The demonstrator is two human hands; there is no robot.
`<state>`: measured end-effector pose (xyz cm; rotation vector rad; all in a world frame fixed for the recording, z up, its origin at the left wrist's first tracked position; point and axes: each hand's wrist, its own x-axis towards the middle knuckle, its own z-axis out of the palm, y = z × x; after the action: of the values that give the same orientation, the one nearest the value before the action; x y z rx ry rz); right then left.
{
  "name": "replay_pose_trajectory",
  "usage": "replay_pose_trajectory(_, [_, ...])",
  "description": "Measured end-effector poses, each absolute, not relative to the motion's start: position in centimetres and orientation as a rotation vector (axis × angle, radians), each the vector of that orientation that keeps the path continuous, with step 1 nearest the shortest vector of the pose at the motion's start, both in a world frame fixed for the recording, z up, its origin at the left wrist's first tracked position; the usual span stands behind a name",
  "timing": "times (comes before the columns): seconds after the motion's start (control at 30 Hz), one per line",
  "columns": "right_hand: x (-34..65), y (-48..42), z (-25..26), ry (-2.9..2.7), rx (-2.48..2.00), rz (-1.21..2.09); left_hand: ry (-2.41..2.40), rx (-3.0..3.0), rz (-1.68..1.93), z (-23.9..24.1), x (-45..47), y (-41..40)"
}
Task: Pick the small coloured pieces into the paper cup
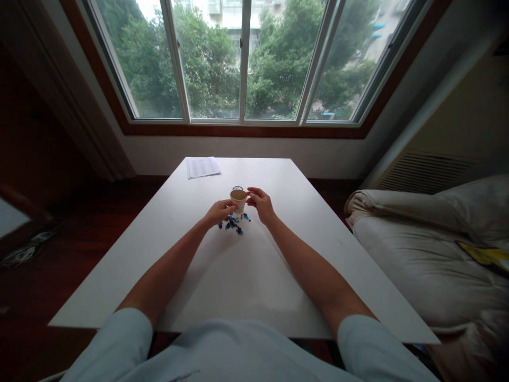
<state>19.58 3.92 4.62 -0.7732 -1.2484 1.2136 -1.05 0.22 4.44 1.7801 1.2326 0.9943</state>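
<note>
A pale paper cup (238, 203) is upright at the far middle of the white table, its open mouth facing me. My left hand (220, 212) has its fingers closed on the cup's lower left side. At the cup's right, my right hand (259, 203) has thumb and fingers at the rim and upper wall, gripping it. Several small blue and dark brown pieces (231, 223) lie scattered on the table just this side of the cup; they are too small to name. Whatever is inside the cup cannot be made out.
Behind the cup lies a small dark looped outline (237, 188), partly hidden. Papers (202, 167) rest at the table's far left corner. The white table (246, 281) reaches toward my body. A padded beige seat (417, 260) stands to the right, and cables (27, 249) lie on the left floor.
</note>
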Motion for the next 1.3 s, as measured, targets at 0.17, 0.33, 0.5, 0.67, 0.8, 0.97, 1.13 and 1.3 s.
replay_pose_trajectory(0.17, [19.8, 4.6, 3.6, -1.452, -0.862, 1.049, 1.588, 2.066, 0.726, 4.3, -1.5, -0.1])
replay_pose_trajectory(0.33, [19.9, 4.4, 2.0, -1.894, -1.002, 0.848, 1.873, 2.228, 0.421, 3.8, -2.0, -0.1])
replay_pose_trajectory(0.5, [19.8, 3.6, 1.1, -2.277, -1.08, 0.564, 1.883, 2.277, 0.371, 3.0, -1.8, -0.3])
replay_pose_trajectory(0.67, [19.2, 3.1, 0.9, -2.441, -1.14, 0.459, 1.893, 2.289, 0.447, 2.8, -1.1, -0.9])
replay_pose_trajectory(0.8, [18.7, 2.7, 0.9, -2.494, -1.209, 0.346, 1.882, 2.314, 0.492, 2.8, -0.7, -1.2])
replay_pose_trajectory(0.97, [19.0, 2.3, 1.4, -2.474, -1.289, 0.26, 1.89, 2.302, 0.451, 2.7, -1.0, -1.0])
replay_pose_trajectory(1.13, [19.3, 2.3, 1.4, -2.476, -1.252, 0.263, 1.927, 2.306, 0.444, 2.5, -1.2, -0.8])
replay_pose_trajectory(1.3, [19.1, 2.3, 1.3, -2.507, -1.164, 0.275, 1.919, 2.329, 0.43, 2.5, -1.0, -0.9])
